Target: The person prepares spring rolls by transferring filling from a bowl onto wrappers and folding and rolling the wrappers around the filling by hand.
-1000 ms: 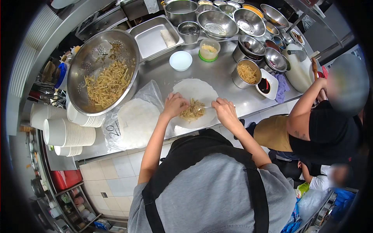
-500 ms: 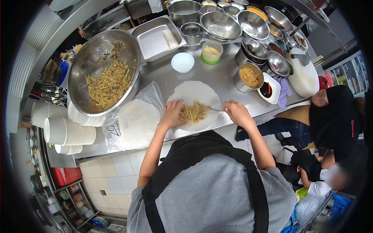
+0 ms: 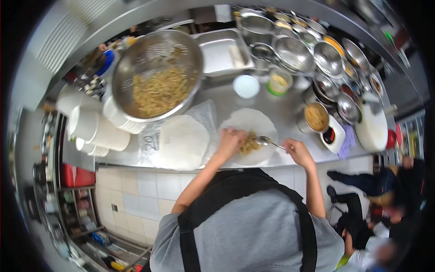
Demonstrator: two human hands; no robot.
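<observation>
Holds a metal spoon (image 3: 263,140) by the handle in the right hand (image 3: 297,153), fingers closed round the end. Bends the fingers of the left hand (image 3: 232,139) at the left side of a little heap of filling (image 3: 248,146). Too blurry to tell if pinching any bits or just touching. Keeps the hands apart, one on each side of the heap.

On a round white wrapper (image 3: 259,118), flat on the bench (image 3: 287,121), between the two hands: the heap. Nearest by far, the left hand, right up by the heap and hiding part of it. Farther off, past the wrapper's right edge, the right hand, reaching in only with the spoon. Hard to tell which way the heap runs long. To the left, near the wrapper: more white rounds (image 3: 183,143) on clear plastic.

Half a second ago, on the left: a flatter hand, with fingers stretched out. Now, bent fingers instead. Also easier to see now: the round end of the spoon, at the heap's right side.
</observation>
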